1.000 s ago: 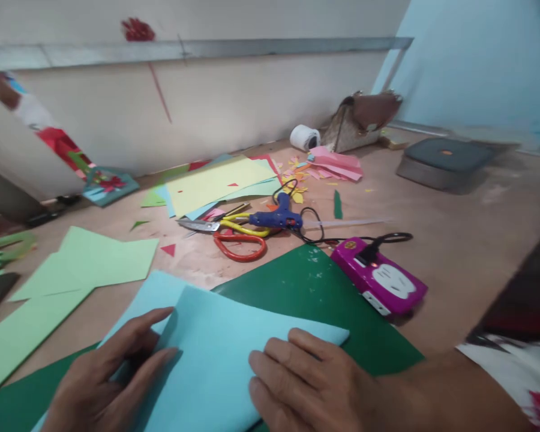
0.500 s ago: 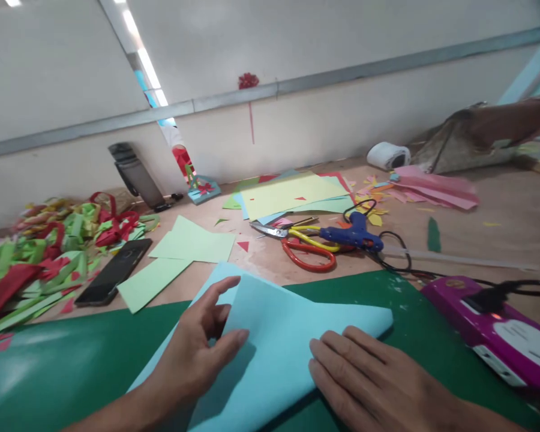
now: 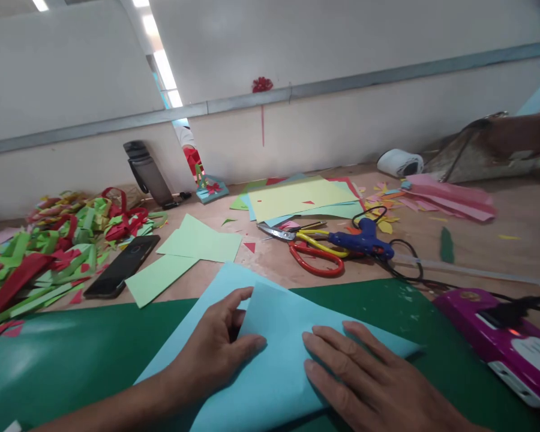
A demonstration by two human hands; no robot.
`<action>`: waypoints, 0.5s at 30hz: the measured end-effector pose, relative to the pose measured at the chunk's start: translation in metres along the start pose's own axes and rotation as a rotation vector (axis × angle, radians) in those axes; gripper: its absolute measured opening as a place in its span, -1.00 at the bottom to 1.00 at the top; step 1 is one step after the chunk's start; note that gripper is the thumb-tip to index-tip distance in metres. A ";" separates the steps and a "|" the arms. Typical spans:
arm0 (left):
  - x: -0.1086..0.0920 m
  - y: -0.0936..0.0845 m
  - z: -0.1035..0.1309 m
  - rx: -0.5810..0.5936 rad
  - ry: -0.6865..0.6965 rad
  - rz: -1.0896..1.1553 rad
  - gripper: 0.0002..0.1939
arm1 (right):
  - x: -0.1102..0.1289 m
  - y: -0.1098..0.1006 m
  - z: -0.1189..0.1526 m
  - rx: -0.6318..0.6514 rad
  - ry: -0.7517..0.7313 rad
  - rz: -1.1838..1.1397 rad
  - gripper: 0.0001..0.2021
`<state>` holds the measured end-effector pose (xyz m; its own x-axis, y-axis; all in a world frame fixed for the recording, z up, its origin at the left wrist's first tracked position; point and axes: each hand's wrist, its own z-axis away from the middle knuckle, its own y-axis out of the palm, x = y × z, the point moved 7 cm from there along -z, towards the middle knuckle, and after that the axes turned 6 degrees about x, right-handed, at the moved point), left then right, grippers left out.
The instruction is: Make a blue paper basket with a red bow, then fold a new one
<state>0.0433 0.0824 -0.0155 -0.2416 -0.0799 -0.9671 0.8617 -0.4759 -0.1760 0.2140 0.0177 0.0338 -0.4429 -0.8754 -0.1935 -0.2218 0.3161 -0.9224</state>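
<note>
- Far left: a heap of green and red paper strips (image 3: 49, 264), with a dark phone (image 3: 123, 267) lying flat beside it and a grey bottle (image 3: 148, 174) standing behind, near the wall.
- Left of centre: pale green paper pieces (image 3: 200, 240), overlapping on the table, beyond the green mat (image 3: 112, 342).
- Lower centre-left: the left hand (image 3: 220, 345), thumb and forefinger spread apart. The thumb rests on the folded flap and the forefinger meets its edge; the other fingers are partly hidden, so whether they pinch the flap cannot be told.
- Lower centre: the blue sheet (image 3: 279, 360), folded over on itself upon the mat, beneath both hands, one corner pointing right.
- Centre, beyond the sheet: scissors (image 3: 291, 234) with red and yellow handles, a blue glue gun (image 3: 363, 241) lying against them.
- Lower centre-right: the right hand (image 3: 360, 372), laid palm down on the sheet, fingers extended and slightly parted.
- Right: a purple power strip (image 3: 499, 342) with a black plug (image 3: 506, 312) inserted.
</note>
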 end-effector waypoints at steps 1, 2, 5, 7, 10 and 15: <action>0.001 -0.004 0.000 -0.047 -0.022 -0.065 -0.42 | -0.001 0.003 0.002 0.008 0.018 -0.014 -0.58; 0.001 -0.007 0.000 -0.094 -0.037 -0.130 -0.40 | -0.001 0.006 0.003 0.019 0.037 -0.031 -0.57; -0.002 -0.011 0.002 -0.172 -0.054 -0.252 -0.43 | 0.003 0.015 0.007 0.038 0.067 -0.082 -0.53; -0.004 -0.014 0.005 -0.227 -0.062 -0.312 -0.44 | 0.006 0.022 0.008 0.072 0.100 -0.119 -0.54; 0.002 -0.018 0.008 -0.275 -0.092 -0.364 -0.40 | 0.004 0.020 0.008 -0.024 0.205 -0.137 -0.67; 0.020 -0.026 0.009 -0.279 -0.075 -0.452 -0.37 | 0.003 0.016 0.014 -0.098 0.244 -0.099 -0.74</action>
<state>0.0116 0.0851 -0.0289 -0.6387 0.0122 -0.7694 0.7475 -0.2271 -0.6242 0.2209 0.0150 0.0137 -0.6086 -0.7934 -0.0070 -0.3518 0.2777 -0.8939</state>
